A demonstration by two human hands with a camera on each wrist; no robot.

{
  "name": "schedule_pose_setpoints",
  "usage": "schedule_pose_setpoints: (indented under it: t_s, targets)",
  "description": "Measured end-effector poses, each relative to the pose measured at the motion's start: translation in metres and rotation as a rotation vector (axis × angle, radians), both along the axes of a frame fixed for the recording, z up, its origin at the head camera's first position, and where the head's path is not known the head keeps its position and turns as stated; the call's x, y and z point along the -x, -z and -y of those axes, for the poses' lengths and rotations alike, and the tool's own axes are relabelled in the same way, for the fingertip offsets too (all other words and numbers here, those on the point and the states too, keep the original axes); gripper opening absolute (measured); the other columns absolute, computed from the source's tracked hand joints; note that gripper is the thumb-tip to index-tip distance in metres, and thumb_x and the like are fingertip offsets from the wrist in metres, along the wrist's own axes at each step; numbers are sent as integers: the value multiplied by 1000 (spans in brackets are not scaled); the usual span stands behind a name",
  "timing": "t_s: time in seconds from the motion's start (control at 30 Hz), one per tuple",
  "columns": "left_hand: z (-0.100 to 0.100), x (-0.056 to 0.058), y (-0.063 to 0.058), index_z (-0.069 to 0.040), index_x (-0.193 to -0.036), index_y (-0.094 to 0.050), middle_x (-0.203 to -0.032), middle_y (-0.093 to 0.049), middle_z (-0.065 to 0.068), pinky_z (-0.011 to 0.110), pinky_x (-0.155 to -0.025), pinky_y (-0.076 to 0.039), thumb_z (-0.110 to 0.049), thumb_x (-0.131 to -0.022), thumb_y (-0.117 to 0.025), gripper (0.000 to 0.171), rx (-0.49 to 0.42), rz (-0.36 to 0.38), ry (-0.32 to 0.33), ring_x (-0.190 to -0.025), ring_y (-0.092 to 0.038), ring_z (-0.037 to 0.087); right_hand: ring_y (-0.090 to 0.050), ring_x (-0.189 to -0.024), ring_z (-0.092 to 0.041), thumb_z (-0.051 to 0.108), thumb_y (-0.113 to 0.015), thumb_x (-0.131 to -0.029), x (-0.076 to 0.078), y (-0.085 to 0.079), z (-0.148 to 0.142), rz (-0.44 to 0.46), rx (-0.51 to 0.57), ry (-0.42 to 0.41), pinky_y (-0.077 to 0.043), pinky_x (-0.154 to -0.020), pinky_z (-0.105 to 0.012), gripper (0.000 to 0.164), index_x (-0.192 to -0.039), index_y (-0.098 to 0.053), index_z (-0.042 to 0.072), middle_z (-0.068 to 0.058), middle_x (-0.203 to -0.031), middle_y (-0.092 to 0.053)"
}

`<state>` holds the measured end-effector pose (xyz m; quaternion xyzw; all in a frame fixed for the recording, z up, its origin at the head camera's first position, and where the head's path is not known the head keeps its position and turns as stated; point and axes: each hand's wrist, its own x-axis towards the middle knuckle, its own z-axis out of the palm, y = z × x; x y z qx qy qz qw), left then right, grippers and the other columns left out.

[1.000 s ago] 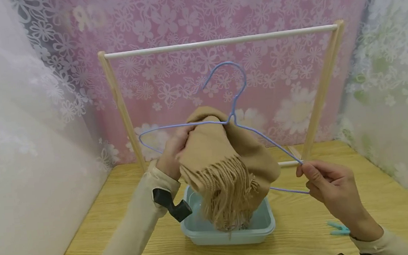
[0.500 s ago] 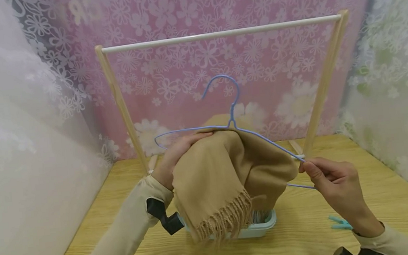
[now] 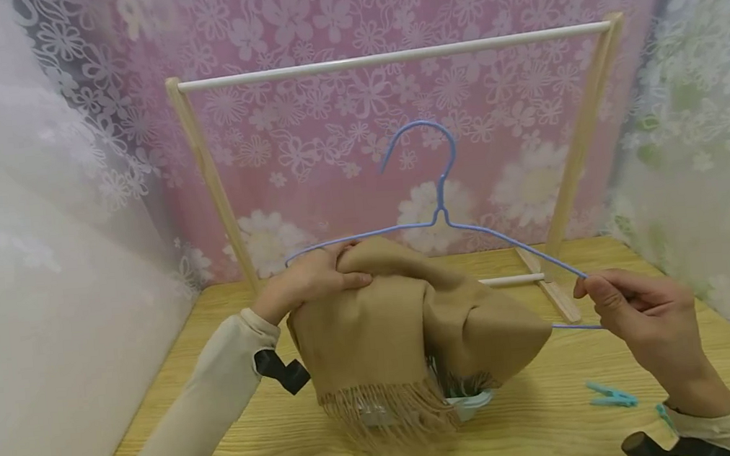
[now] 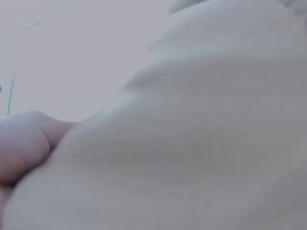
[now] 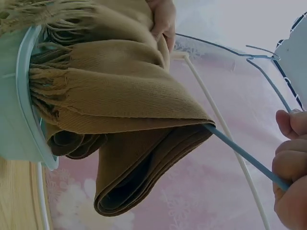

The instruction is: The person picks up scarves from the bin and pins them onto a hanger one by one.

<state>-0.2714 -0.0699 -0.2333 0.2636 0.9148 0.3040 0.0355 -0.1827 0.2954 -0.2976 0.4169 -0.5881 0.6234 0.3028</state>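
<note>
The tan scarf (image 3: 373,321) is held above the middle of the table (image 3: 533,438), over the blue tub (image 3: 477,406), and its fringe is hung past the tub's near edge. The scarf is pinched by the left hand (image 3: 307,282), with the thumb laid on top and the other fingers mostly hidden. The low wire of the blue hanger (image 3: 441,196) is tucked into the fold of the cloth. The hanger's right end is gripped by the right hand (image 3: 649,315), with its fingers curled round and the wire pinched by the thumb. The rack (image 3: 389,59) is set along the far edge, with its white bar well apart from the hanger's hook. Bare wood is seen between the tub and the peg (image 3: 612,395), which is laid toward the near right corner. Since half a second ago, the hanger and right hand have been moved right, the scarf has been spread wider, and the left thumb has been brought into sight.
</note>
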Motion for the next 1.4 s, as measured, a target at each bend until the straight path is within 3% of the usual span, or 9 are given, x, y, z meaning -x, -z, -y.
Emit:
schedule_pose_setpoints:
  t_s: [0.17, 0.27, 0.33, 0.43, 0.57, 0.73, 0.93, 1.13, 1.4]
  targets:
    - [-11, -8, 4, -13, -138, -47, -117, -61, 9, 37, -87, -49, -19, -95, -61, 45, 162, -494, 60, -103, -59, 25, -19, -40, -4, -23, -41, -90, 3, -2, -4, 30, -34, -62, -15, -33, -17, 27, -91, -66, -14, 2, -49, -35]
    - [-16, -8, 9, -18, -135, -45, -109, -52, 9, 39, -85, -43, -21, -96, -60, 42, 303, -642, 3, -100, -50, 28, -20, -40, -5, -23, -42, -90, 5, -4, -2, 39, -53, -61, -17, -34, -18, 26, -91, -66, -13, 2, -48, -34]
    - [-19, -6, 15, -23, -135, -42, -106, -45, 10, 43, -86, -38, -25, -92, -65, 48, 411, -678, -67, -99, -42, 29, -22, -41, -6, -23, -43, -89, 5, -5, 1, 52, -56, -40, -19, -36, -21, 25, -90, -66, -13, 1, -49, -39]
    - [-22, -5, 26, -23, -137, -43, -118, -46, 14, 49, -90, -34, -29, -85, -74, 61, 516, -762, -76, -107, -41, 32, -21, -40, -7, -23, -44, -89, 6, -6, 5, 85, -49, 2, -18, -36, -23, 25, -89, -67, -13, 1, -49, -41]
    - [-31, -17, 33, -20, -134, -51, -137, -46, 12, 51, -101, -35, -24, -92, -66, 45, 421, -828, 118, -124, -45, 30, -16, -38, -7, -23, -42, -90, 6, -8, 8, 137, -35, 17, -13, -33, -22, 27, -88, -67, -12, 2, -44, -33]
    - [-58, -49, 26, -17, -120, -59, -119, -61, 1, 38, -99, -43, -33, -99, -54, 27, 352, -856, 381, -113, -57, 16, -15, -40, -8, -20, -42, -92, 8, -18, 21, 167, -14, -7, -12, -34, -23, 26, -87, -66, -11, 1, -47, -30]
    - [-85, -60, 35, -17, -106, -59, -95, -64, -7, 26, -78, -47, -33, -99, -53, 18, 541, -1013, 347, -81, -60, 6, -15, -37, -8, -17, -44, -93, 16, -30, 43, 147, 16, 5, -12, -34, -25, 24, -83, -65, -12, 2, -44, -28]
    - [-97, -49, 32, -16, -102, -60, -91, -63, -7, 25, -68, -42, -30, -102, -47, 19, 446, -811, 284, -75, -60, 7, -13, -37, -9, -13, -44, -95, 21, -36, 60, 177, 68, -25, -10, -33, -25, 24, -83, -65, -11, 1, -42, -26]
    - [-121, -39, 12, -15, -84, -51, -68, -50, -3, 27, -61, -40, -28, -106, -31, 33, 417, -559, 321, -61, -50, 12, -12, -36, -11, -6, -46, -98, 30, -42, 79, 252, 108, -114, -9, -33, -27, 26, -82, -66, -7, 1, -43, -28]
